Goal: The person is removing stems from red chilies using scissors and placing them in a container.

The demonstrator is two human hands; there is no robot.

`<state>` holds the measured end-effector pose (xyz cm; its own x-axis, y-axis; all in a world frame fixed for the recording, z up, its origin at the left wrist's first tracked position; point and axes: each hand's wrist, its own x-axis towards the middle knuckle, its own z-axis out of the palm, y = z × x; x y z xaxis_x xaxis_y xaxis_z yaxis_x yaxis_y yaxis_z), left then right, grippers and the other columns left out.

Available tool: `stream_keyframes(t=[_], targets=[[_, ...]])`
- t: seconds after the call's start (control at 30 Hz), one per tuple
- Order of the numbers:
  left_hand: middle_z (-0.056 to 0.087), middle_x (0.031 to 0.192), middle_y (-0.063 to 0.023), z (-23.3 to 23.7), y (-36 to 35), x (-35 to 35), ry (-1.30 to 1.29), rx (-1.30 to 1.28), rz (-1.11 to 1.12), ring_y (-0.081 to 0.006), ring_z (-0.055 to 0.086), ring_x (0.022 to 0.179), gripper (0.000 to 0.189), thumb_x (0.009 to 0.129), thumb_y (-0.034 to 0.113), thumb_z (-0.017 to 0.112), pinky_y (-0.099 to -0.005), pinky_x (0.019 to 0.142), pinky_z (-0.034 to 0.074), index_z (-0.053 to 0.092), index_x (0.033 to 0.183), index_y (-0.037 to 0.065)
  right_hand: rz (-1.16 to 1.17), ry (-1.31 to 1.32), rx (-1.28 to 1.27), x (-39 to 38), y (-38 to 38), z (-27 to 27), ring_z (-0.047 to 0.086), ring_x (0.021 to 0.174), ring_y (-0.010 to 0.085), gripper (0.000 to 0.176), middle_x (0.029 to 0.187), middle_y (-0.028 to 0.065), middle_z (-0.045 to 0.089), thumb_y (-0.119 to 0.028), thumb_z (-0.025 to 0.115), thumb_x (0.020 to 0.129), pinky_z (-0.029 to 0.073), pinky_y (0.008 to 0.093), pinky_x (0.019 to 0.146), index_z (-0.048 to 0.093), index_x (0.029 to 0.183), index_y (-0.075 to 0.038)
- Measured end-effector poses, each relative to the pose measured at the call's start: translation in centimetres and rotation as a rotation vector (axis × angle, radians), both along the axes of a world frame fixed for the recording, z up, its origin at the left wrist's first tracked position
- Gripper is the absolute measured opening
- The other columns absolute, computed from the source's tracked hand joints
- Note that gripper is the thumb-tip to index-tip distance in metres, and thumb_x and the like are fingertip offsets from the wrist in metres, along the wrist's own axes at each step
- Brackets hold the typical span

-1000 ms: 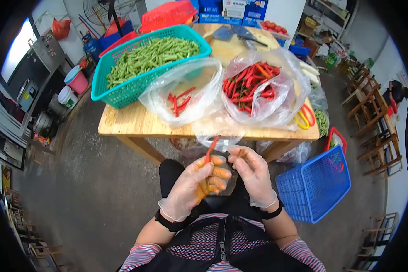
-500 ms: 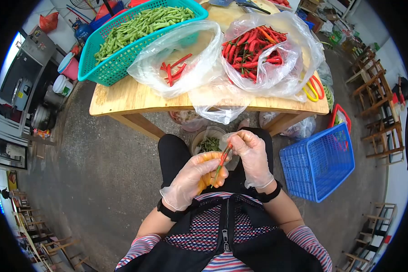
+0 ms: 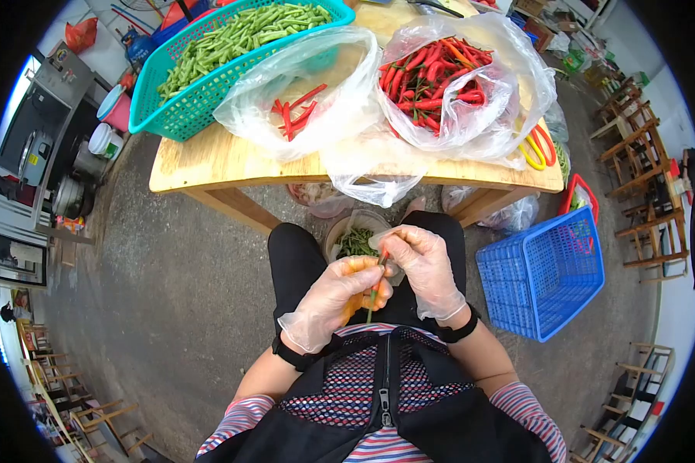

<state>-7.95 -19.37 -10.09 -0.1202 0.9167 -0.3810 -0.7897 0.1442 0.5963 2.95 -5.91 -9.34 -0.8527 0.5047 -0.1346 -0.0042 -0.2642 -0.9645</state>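
Observation:
Both hands wear clear plastic gloves and meet above my lap. A red chili pepper with a green stem (image 3: 375,294) is pinched in my left hand (image 3: 340,289), its stem pointing down toward me. My right hand (image 3: 421,262) closes its thumb and fingers on the pepper's far end; the fingers partly hide it. Below the hands, between my knees, stands a bin (image 3: 336,230) with green stems (image 3: 357,241) inside. On the table, one plastic bag (image 3: 247,123) holds several red chilies (image 3: 293,116), and another bag (image 3: 510,116) is full of whole red chilies (image 3: 432,77).
The wooden table (image 3: 208,170) stands ahead, with a teal basket (image 3: 201,108) of cut green beans (image 3: 239,46) at its left. Yellow-and-red-handled scissors (image 3: 539,150) lie near its right corner. A blue crate (image 3: 510,289) sits on the floor to my right.
My right fingers have shifted slightly toward the pepper's far end, covering more of it. The pepper has turned more upright in my left hand.

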Motion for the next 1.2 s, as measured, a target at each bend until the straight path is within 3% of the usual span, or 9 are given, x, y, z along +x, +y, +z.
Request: stream_keyframes(t=[0.43, 0.63, 0.8, 0.83, 0.87, 0.9, 1.07, 1.13, 1.2], targets=[[0.064, 0.102, -0.0072, -2.3, 0.3, 0.0, -0.005, -0.037, 0.444, -0.0167, 0.060, 0.087, 0.018, 0.088, 0.008, 0.064, -0.0311, 0.084, 0.048, 0.062, 0.105, 0.001, 0.161, -0.182, 0.302, 0.6, -1.4, -1.2, 0.055, 0.068, 0.0065, 0.022, 0.074, 0.0023, 0.064, -0.020, 0.065, 0.089, 0.046, 0.0249, 0.061, 0.065, 0.090, 0.001], [0.064, 0.093, -0.0059, -2.7, 0.0, -0.1, -0.218, 0.073, 0.366, -0.0163, 0.058, 0.077, 0.017, 0.088, 0.013, 0.064, -0.0301, 0.072, 0.046, 0.063, 0.100, 0.002, 0.156, -0.016, 0.621, 0.3, -1.3, -0.9, 0.059, 0.061, 0.0259, 0.013, 0.068, 0.0138, 0.059, -0.014, 0.064, 0.085, 0.046, 0.0334, 0.057, 0.063, 0.082, -0.002], [0.059, 0.085, -0.0037, -3.4, -0.3, -1.2, -0.162, 0.114, 0.393, -0.0141, 0.053, 0.075, 0.023, 0.087, 0.018, 0.065, -0.0272, 0.071, 0.042, 0.060, 0.100, 0.000, 0.275, 0.093, 0.625, 0.9, 0.7, 3.1, 0.061, 0.061, 0.0239, 0.013, 0.069, 0.0114, 0.060, -0.014, 0.065, 0.084, 0.047, 0.0324, 0.057, 0.064, 0.079, -0.002], [0.059, 0.085, -0.0037, -2.7, -0.2, -1.1, -0.161, 0.114, 0.399, -0.0141, 0.053, 0.075, 0.023, 0.087, 0.018, 0.065, -0.0272, 0.071, 0.042, 0.060, 0.100, 0.000, 0.123, 0.143, 0.800, 0.6, 1.5, 3.8, 0.059, 0.058, 0.0175, 0.012, 0.067, 0.0080, 0.060, -0.012, 0.064, 0.086, 0.046, 0.0286, 0.055, 0.065, 0.080, -0.002], [0.059, 0.086, -0.0036, -2.0, -0.2, -0.9, -0.049, 0.109, 0.427, -0.0137, 0.053, 0.075, 0.023, 0.087, 0.018, 0.064, -0.0269, 0.072, 0.042, 0.060, 0.102, 0.000, 0.024, 0.108, 0.445, 0.3, 1.7, 4.2, 0.055, 0.056, 0.0106, 0.008, 0.065, 0.0045, 0.059, -0.010, 0.061, 0.087, 0.045, 0.0248, 0.054, 0.064, 0.085, -0.002], [0.059, 0.086, -0.0035, -1.7, -0.2, -0.8, 0.061, 0.102, 0.454, -0.0134, 0.053, 0.076, 0.023, 0.087, 0.017, 0.064, -0.0267, 0.073, 0.042, 0.060, 0.103, 0.001, -0.113, 0.084, 0.481, -0.6, 2.0, 5.4, 0.049, 0.054, 0.0053, 0.008, 0.064, 0.0008, 0.056, -0.004, 0.054, 0.090, 0.042, 0.0201, 0.050, 0.060, 0.087, 0.000], [0.060, 0.090, -0.0041, -1.2, 0.0, -0.6, 0.057, 0.143, 0.472, -0.0136, 0.055, 0.080, 0.024, 0.090, 0.011, 0.060, -0.0267, 0.076, 0.043, 0.059, 0.113, 0.003, -0.291, 0.003, 1.223, -5.4, 6.1, 5.0, 0.057, 0.052, 0.0235, 0.012, 0.065, 0.0147, 0.059, -0.005, 0.054, 0.086, 0.047, 0.0346, 0.053, 0.062, 0.094, -0.003], [0.059, 0.091, -0.0055, -0.8, -0.2, -0.4, 0.022, 0.116, 0.493, -0.0142, 0.056, 0.082, 0.027, 0.091, 0.009, 0.058, -0.0269, 0.078, 0.043, 0.057, 0.117, 0.003, -0.285, -0.260, 1.607, -6.7, 7.2, 4.3, 0.062, 0.061, 0.0352, 0.011, 0.068, 0.0200, 0.060, -0.006, 0.056, 0.082, 0.049, 0.0442, 0.058, 0.064, 0.089, -0.006], [0.059, 0.091, -0.0061, -1.1, -0.5, -0.6, 0.025, 0.132, 0.480, -0.0142, 0.055, 0.082, 0.028, 0.091, 0.009, 0.057, -0.0272, 0.078, 0.043, 0.056, 0.118, 0.002, -0.354, -0.326, 1.620, -7.5, 7.7, 4.2, 0.063, 0.064, 0.0361, 0.010, 0.067, 0.0194, 0.061, -0.007, 0.057, 0.081, 0.049, 0.0454, 0.058, 0.065, 0.087, -0.007]])
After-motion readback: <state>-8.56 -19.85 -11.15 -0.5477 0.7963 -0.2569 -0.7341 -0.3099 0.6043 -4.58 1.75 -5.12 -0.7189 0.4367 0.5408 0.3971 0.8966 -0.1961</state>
